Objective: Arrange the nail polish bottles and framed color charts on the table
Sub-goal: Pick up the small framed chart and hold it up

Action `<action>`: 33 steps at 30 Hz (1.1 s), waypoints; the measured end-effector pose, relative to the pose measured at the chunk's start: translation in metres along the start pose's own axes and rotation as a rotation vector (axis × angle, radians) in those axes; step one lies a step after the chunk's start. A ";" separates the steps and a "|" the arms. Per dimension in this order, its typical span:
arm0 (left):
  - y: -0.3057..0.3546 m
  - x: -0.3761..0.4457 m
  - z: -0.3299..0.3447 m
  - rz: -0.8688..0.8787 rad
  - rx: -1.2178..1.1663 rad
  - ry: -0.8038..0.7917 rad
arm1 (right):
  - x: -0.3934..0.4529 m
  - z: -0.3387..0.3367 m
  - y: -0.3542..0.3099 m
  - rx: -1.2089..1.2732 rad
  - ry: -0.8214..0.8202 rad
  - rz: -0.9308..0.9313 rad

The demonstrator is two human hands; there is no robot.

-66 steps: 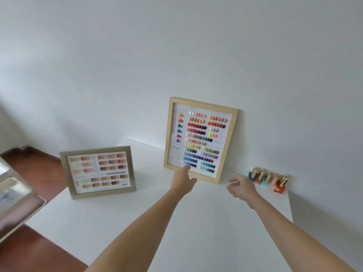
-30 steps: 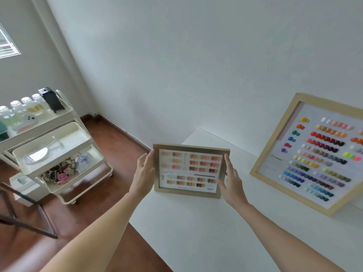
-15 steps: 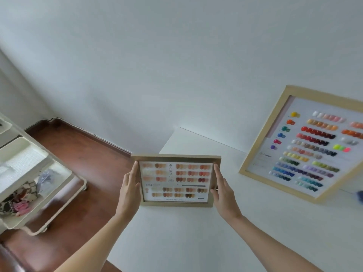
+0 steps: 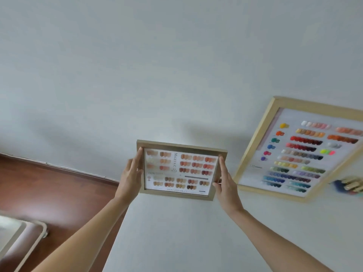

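A person's two bare arms reach forward from the bottom of the view over a white table (image 4: 196, 242). Between the hands is a small framed color chart (image 4: 180, 170), a landscape rectangle with a pale wood frame. It shows rows of nail swatches in nude, peach, orange and brown tones, with the lettering "MIGEEN C" running down its middle. The frame faces the viewer and is tilted slightly, its right side lower than its left.

The left hand (image 4: 130, 178) holds the frame's left edge, its fingers extended up along the side and the thumb on the front. The right hand (image 4: 225, 182) holds the right edge the same way, fingers stretched along the side and the thumb pressing the lower front corner. Whether the frame's bottom edge touches the table cannot be told.

To the right, well apart from the small frame, a large framed color chart (image 4: 298, 152) in light wood stands on the table and leans against the white wall (image 4: 157, 65). It carries many rows of swatches in pinks, reds, greens, blues and purples. Just beside its lower right corner, at the view's right edge, is a blurred cluster of nail polish bottles (image 4: 349, 186) with gold caps.

On the left lies a reddish-brown wood floor (image 4: 49, 189), and the corner of a cream cart (image 4: 23, 238) shows at the lower left.
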State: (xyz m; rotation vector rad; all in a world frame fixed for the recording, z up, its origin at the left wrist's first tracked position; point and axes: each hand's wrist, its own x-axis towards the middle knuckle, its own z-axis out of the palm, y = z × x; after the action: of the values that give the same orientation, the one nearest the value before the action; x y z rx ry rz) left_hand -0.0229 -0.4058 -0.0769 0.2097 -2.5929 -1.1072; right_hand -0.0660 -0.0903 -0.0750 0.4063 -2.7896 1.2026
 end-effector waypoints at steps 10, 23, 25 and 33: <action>-0.005 0.094 0.040 0.070 -0.028 -0.053 | 0.072 0.004 0.018 0.004 0.118 0.073; 0.000 0.129 0.062 0.090 -0.026 -0.025 | 0.101 0.010 0.037 -0.012 0.189 0.096; 0.001 0.127 0.062 0.093 -0.021 -0.018 | 0.100 0.010 0.035 -0.016 0.189 0.098; 0.016 0.107 0.051 0.130 0.005 -0.016 | 0.090 0.002 0.015 -0.037 0.221 0.121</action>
State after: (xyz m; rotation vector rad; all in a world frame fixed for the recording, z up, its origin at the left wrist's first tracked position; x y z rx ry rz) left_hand -0.1412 -0.3874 -0.0742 0.0330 -2.5827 -1.0603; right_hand -0.1562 -0.1013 -0.0713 0.0948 -2.6728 1.1384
